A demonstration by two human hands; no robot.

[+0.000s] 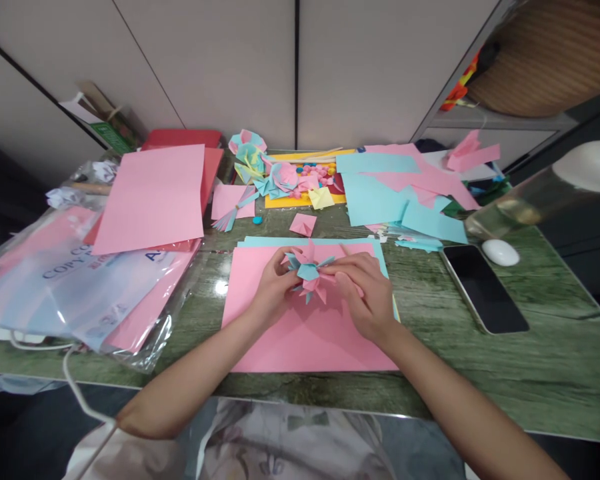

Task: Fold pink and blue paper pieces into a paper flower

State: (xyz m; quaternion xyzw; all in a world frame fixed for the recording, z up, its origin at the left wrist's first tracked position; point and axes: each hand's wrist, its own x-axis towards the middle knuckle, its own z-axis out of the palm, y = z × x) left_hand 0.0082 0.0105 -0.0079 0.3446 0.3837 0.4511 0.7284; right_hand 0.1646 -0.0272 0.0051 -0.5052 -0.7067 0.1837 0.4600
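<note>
Between my hands, over a stack of pink paper point(300, 340) with blue sheets under it, is a spiky pink and blue origami flower point(309, 272). My left hand point(275, 283) is closed on its left side, thumb and fingers pinching the folded points. From the right, my right hand point(363, 290) presses its fingertips together on a blue point of the same origami flower. A pale thin stick-like end shows above the right hand's knuckles; I cannot make out what it is. Just behind the stack lies a small folded pink paper square point(303, 225).
Folded paper flowers point(250, 160) and a yellow tray point(275, 202) with small beads stand at the back. Loose blue sheets point(373, 200), a phone point(485, 287), a white egg-shaped object point(501, 253) and a clear bottle point(515, 200) are right. A plastic paper bag point(95, 293) lies left.
</note>
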